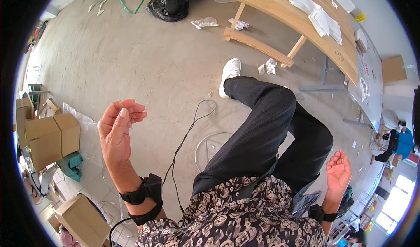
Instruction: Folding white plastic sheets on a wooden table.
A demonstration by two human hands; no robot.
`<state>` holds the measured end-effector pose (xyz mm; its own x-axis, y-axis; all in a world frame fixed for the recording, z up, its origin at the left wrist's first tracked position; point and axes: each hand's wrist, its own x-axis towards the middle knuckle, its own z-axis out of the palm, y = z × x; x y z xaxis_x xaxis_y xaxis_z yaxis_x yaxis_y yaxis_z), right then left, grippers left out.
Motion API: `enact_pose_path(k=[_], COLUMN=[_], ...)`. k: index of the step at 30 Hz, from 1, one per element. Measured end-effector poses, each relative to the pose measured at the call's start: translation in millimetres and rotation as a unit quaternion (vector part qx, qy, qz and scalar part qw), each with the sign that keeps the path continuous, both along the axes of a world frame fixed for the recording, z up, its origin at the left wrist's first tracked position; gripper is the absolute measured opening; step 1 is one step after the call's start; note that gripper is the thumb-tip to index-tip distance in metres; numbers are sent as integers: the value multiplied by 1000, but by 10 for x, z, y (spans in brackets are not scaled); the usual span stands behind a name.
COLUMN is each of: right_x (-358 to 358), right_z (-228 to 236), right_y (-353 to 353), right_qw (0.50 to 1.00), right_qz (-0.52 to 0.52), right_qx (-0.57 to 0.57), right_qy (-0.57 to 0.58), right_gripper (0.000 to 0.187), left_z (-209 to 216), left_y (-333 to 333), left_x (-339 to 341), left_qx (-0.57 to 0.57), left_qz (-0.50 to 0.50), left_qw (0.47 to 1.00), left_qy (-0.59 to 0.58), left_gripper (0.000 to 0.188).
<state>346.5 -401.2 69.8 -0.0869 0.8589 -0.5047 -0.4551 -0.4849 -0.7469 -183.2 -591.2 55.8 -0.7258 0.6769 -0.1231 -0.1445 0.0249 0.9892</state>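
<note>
Flanking the black trousers [258, 124], the left hand [116, 133] and right hand [338, 172] hover with fingers loosely curled; left of the trousers, a cable [176, 150] lies on the floor [131, 50], a cardboard box [46, 144] farther out.

Holds the left hand [114, 133] out to the side with fingers [138, 112] bent near the thumb [120, 122]. Holds the right hand [338, 171] palm up, well apart, with fingers loosely curled.
</note>
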Motion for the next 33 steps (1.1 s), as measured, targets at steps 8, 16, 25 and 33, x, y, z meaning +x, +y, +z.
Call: enact_pose_path(k=[8, 16, 25, 33], right_x=[-153, -117, -159, -68], right_z=[40, 92, 45, -7], right_y=[68, 37, -14, -17], right_qw=[1000, 1000, 1000, 999], right_qz=[15, 11, -13, -32], right_qx=[1, 16, 4, -4], right_qy=[-4, 0, 15, -2], right_gripper=[27, 27, 27, 25], left_z=[-33, -14, 5, -16], left_y=[-98, -28, 63, 227], left_x=[-13, 18, 91, 166], left_qx=[-7, 11, -1, -14], left_qz=[-1, -8, -19, -31], left_qw=[1000, 1000, 1000, 999], left_qy=[-10, -3, -3, 3], left_gripper=[24, 25, 24, 24])
